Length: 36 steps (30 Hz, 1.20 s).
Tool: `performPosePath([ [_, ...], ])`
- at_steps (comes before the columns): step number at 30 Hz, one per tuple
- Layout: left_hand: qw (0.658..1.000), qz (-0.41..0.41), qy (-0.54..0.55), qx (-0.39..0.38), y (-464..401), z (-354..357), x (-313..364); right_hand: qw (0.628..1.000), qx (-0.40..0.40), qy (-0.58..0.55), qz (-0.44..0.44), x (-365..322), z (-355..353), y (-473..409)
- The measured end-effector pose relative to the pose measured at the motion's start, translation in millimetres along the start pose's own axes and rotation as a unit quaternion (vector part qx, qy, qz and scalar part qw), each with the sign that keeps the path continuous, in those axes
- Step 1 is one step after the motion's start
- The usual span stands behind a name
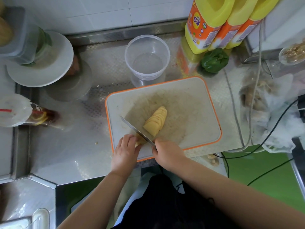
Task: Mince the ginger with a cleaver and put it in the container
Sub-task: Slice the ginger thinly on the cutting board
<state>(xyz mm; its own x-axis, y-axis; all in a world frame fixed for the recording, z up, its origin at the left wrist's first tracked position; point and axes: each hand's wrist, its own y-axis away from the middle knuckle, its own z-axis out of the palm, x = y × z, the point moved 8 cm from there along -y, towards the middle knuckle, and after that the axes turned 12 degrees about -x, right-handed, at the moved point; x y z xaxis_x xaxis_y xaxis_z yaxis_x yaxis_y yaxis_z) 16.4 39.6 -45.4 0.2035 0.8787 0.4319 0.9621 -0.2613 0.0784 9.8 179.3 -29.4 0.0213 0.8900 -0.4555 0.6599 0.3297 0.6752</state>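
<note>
A fanned row of yellow ginger slices [156, 120] lies on the white cutting board with an orange rim [189, 103]. My right hand [166, 152] grips the handle of the cleaver [135, 128], whose blade runs up and left across the board's near left part. My left hand [126, 152] holds down an uncut piece of ginger [140, 140] with curled fingers, just left of the blade. A clear round plastic container [147, 58] stands behind the board with nothing in it.
Yellow and orange oil bottles [212, 22] and a green pepper [214, 61] stand at the back right. A white plate with a cup [41, 60] and a wrapped bottle [24, 111] sit at the left. Plastic bags [264, 96] and black cables [272, 129] lie to the right.
</note>
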Motion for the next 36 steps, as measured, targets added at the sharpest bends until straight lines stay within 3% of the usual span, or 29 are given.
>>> performPosePath([
  [12, 0.998, 0.048, -0.001, 0.045, -6, -6, 10, 1.000, 0.013, -0.012, 0.008, -1, -1, 2],
  [20, 0.996, 0.069, 0.018, 0.058, -7, -8, 8, 0.997, 0.056, 0.051, 0.015, -16, -5, 20],
  [36, 0.994, 0.059, 0.050, 0.078, -3, -6, 1, 0.997, -0.017, 0.027, 0.069, -14, 11, 2],
])
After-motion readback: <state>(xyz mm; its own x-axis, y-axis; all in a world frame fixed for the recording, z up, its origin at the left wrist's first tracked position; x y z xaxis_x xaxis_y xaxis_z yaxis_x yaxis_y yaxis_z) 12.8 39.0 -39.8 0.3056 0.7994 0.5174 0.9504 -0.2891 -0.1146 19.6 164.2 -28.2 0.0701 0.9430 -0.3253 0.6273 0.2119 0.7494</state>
